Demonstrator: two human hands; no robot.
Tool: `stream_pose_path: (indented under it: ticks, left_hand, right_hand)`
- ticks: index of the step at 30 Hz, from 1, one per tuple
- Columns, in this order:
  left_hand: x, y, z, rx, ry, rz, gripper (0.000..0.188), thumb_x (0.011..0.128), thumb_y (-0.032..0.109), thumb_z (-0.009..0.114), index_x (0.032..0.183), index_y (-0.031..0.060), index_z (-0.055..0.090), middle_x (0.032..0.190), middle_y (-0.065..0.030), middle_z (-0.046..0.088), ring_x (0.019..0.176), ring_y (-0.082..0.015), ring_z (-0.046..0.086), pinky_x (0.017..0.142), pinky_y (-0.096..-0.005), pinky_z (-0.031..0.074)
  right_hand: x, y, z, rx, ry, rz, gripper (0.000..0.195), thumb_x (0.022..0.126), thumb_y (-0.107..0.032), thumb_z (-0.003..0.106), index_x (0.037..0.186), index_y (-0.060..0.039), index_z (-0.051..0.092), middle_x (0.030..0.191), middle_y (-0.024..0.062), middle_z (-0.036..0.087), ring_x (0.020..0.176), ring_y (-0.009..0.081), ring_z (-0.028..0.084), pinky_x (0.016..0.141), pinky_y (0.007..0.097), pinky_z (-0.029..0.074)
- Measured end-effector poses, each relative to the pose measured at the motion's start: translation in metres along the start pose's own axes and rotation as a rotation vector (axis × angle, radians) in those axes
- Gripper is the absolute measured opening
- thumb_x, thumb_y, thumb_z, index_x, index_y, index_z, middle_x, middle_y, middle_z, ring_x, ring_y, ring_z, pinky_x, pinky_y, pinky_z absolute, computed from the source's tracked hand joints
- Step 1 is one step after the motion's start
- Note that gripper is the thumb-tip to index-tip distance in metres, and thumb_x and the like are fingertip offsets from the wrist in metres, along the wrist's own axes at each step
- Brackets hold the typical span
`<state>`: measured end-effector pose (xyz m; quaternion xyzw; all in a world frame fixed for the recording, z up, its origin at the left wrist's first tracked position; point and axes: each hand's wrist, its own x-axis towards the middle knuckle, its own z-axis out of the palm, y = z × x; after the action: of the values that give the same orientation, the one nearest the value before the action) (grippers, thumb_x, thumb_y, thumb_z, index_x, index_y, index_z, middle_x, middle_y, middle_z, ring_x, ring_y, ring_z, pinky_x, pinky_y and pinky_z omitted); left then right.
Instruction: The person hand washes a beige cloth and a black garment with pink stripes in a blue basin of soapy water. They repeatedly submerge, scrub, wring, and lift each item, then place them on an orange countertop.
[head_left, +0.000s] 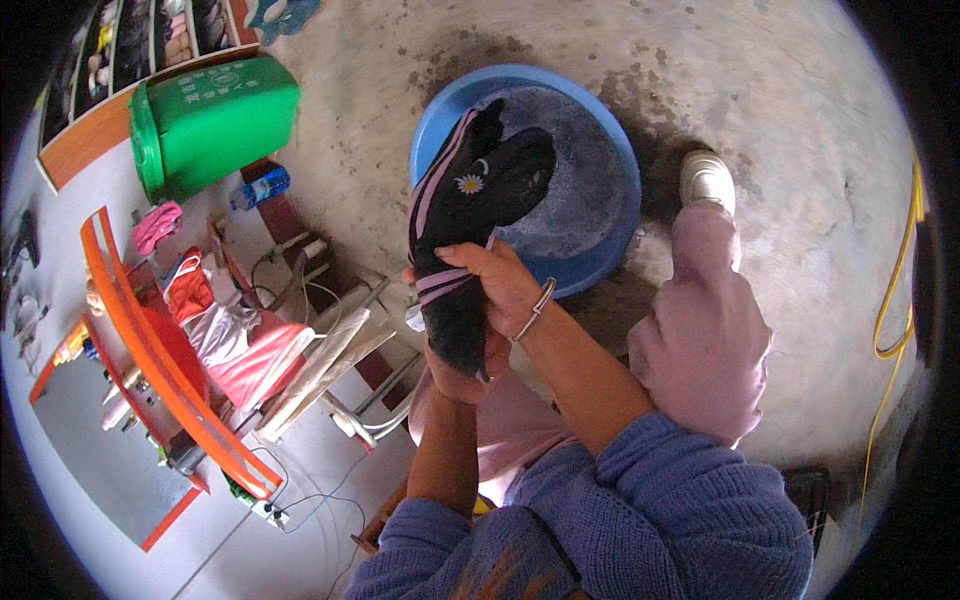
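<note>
Both my hands grip a black fabric slipper or shoe (465, 202) with pink stripes and a daisy decoration; its exact kind is hard to tell. My right hand (506, 289), with a metal bracelet at the wrist, has its thumb on top of the black fabric near a pink band. Under the fabric's lower end, my left hand (457, 375) is wrapped around it, its fingers mostly hidden. The upper part of the black item is above a round blue plastic basin (626, 225) holding cloudy, foamy water (577, 180).
A green plastic bin (225, 120) and a blue-wrapped bottle (261, 187) lie at the upper left. Below them is a metal rack (375, 397) near cloths (255, 352) and an orange-edged table (180, 375). A yellow hose (892, 352) runs along the right.
</note>
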<state>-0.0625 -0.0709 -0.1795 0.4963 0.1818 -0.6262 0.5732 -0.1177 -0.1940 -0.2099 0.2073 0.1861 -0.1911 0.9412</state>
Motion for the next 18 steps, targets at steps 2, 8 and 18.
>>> stream_pose_path:
  ticks: [2,8,18]
  left_hand:
    - [0.003,-0.011,0.006,-0.152,-0.053,-0.032,0.035,0.075,0.045,0.042,0.084,0.0115,0.049,0.06,0.0011,0.047,0.044,-0.0119,0.043,0.035,-0.0212,0.032]
    - [0.012,-0.014,0.002,-0.232,-0.039,-0.06,0.035,0.074,0.041,0.046,0.09,0.0103,0.049,0.066,-0.0009,0.049,0.052,-0.0147,0.047,0.045,-0.0243,0.037]
    - [0.052,0.009,-0.005,-0.118,-0.029,0.111,0.034,0.074,0.033,0.047,0.096,0.0063,0.048,0.08,-0.0058,0.051,0.062,-0.0188,0.051,0.055,-0.0281,0.041]
  right_hand:
    - [0.0,-0.001,-0.005,0.005,-0.032,0.036,0.022,0.071,-0.006,0.052,0.092,-0.0007,0.05,0.08,0.0141,0.058,0.069,0.023,0.059,0.059,0.0317,0.049]
    - [0.0,0.005,-0.013,-0.057,-0.049,0.139,0.025,0.072,-0.008,0.051,0.095,0.0033,0.049,0.084,0.0165,0.057,0.071,0.0236,0.059,0.062,0.0313,0.049]
    - [-0.048,0.024,-0.008,-0.475,0.028,0.37,0.031,0.073,-0.016,0.056,0.098,0.0014,0.049,0.083,0.0133,0.058,0.07,0.0202,0.058,0.064,0.028,0.047]
